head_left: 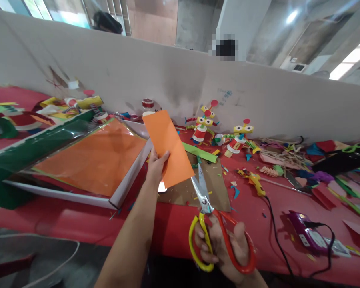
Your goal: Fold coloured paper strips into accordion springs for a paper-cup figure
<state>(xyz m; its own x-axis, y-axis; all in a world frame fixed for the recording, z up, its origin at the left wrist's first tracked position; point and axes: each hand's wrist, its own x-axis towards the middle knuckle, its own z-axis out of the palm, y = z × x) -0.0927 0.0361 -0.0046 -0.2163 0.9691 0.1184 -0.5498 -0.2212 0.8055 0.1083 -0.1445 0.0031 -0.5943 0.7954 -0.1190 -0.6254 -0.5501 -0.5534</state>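
Observation:
My left hand (157, 165) grips a sheet of orange paper (171, 148) by its left edge, thumb on top and the other fingers mostly behind. In my right hand (220, 240) is a pair of scissors (204, 203) with one yellow and one red handle, my fingers through the loops. Their blades are parted and point up and away, with one tip close to the paper's lower right corner; whether it touches I cannot tell. Beneath lies a brown cardboard sheet (216, 186) strewn with paper scraps. A light green paper strip (200, 152) rests on its far edge.
At left, a white box (63, 197) holds orange sheets in clear wrap. Paper-cup figures (236, 143) stand near the white partition (168, 76). To the right are a yellow glue gun (256, 184) with a black cord, a purple device (309, 234) and craft scraps.

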